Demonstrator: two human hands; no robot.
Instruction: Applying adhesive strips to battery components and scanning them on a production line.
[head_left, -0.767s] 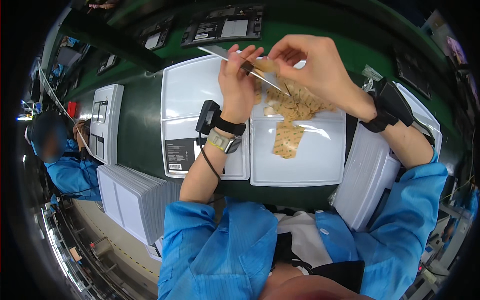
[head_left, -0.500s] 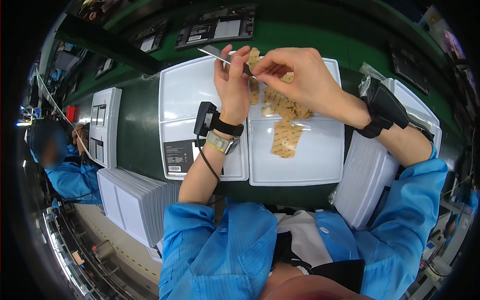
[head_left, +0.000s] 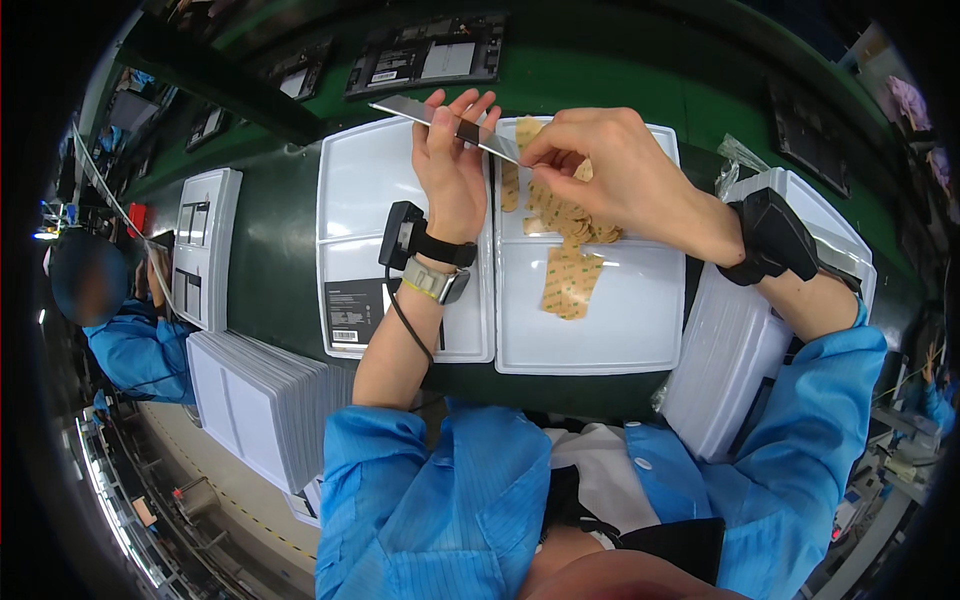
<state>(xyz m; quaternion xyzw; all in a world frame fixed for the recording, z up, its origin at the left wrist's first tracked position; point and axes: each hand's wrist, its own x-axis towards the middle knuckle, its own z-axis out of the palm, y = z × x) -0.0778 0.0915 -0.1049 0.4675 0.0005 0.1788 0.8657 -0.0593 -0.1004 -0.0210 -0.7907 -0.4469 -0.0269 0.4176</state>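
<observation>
My left hand (head_left: pixel 450 150) holds a thin flat battery pack (head_left: pixel 408 108), silver with a dark band. It is tilted and seen almost edge-on, with my thumb in front and the fingers stretched out behind. At its right end, the fingertips of my right hand (head_left: pixel 600 155) are pinched together against the edge. Whether they also grip a film there is hidden. Below my right hand, tan adhesive liner pieces (head_left: pixel 572 282) with green print lie heaped in the right white tray (head_left: pixel 640 325). A black labelled battery pack (head_left: pixel 350 315) lies in the left white tray (head_left: pixel 360 180).
Stacked white trays stand at the left (head_left: pixel 260 390) and right (head_left: pixel 720 350). Opened device shells (head_left: pixel 430 55) lie along the back of the green bench (head_left: pixel 600 70). A dark beam (head_left: pixel 220 85) crosses the upper left. Another person (head_left: pixel 135 345) works at the far left.
My right hand has shifted slightly right and down, and the battery pack has moved with its right end lower. My left fingers have spread out. The head view has shifted slightly.
</observation>
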